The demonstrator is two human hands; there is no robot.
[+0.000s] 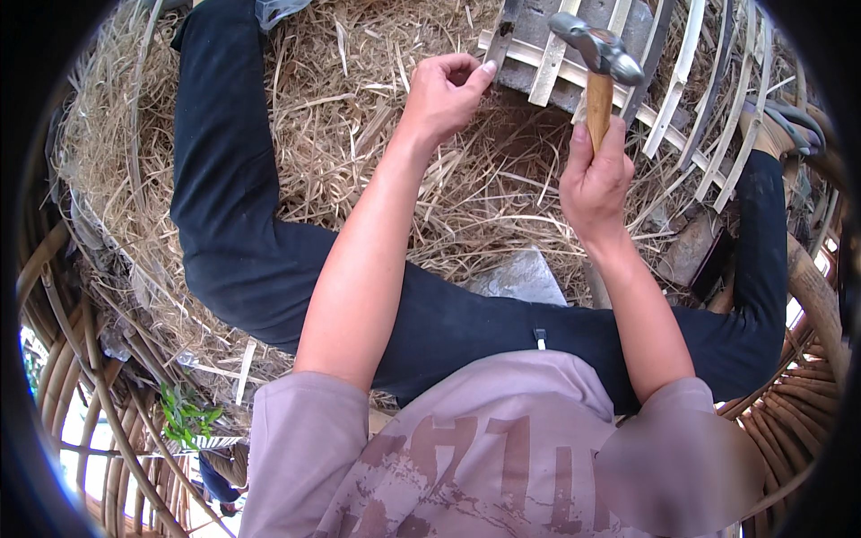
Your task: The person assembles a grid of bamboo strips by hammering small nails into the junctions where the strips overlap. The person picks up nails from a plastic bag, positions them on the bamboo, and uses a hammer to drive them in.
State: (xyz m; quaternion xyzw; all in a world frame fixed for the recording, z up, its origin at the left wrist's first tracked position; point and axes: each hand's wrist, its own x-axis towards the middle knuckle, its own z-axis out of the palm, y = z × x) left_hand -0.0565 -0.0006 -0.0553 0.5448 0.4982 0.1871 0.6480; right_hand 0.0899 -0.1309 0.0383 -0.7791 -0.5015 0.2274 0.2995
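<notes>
My right hand is wrapped round the wooden handle of a hammer. The hammer's metal head is raised above a row of split-bamboo strips. My left hand is closed, its thumb and fingers bent together at the end of a dark bamboo strip. Whatever may be between those fingers is hidden. The strips lie side by side across a long pale crosspiece, making a curved lattice. Part of this lattice rests on a grey block.
Dry shavings cover the ground between my spread legs. A flat grey slab lies close to my lap. Bent poles stand around me, with green leaves and another person at lower left. Clear plastic lies at the top.
</notes>
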